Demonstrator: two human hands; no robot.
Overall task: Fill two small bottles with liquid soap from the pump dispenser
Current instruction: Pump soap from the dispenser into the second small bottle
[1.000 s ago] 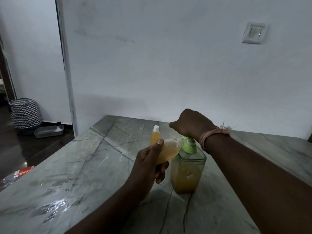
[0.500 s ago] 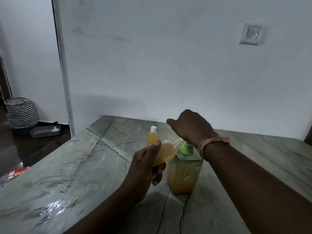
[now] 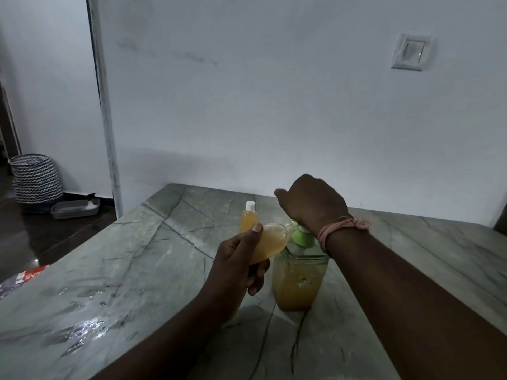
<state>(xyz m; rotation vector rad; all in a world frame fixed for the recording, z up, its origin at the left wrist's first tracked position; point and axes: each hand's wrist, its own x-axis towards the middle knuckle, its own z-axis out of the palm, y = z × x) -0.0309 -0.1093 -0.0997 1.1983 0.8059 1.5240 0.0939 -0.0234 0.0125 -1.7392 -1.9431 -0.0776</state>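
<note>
A clear pump dispenser point(image 3: 297, 278) of orange soap with a green pump collar stands on the marble table point(image 3: 137, 270). My right hand point(image 3: 311, 204) rests on top of the pump head, fingers curled over it and hiding it. My left hand point(image 3: 236, 267) holds a small bottle point(image 3: 270, 242) tilted, its neck at the pump spout; orange soap fills most of it. A second small bottle point(image 3: 248, 219), filled with orange soap and closed with a white cap, stands upright just behind, apart from both hands.
A white wall with a light switch point(image 3: 410, 52) backs the table. To the left, on the dark floor, sit a zigzag-patterned basket point(image 3: 37, 178) and a grey tray point(image 3: 75, 209). A wet patch point(image 3: 82, 329) shines on the table's near left.
My right hand has risen a little over the pump. The left hand still keeps the tilted bottle at the spout. The view has shifted slightly.
</note>
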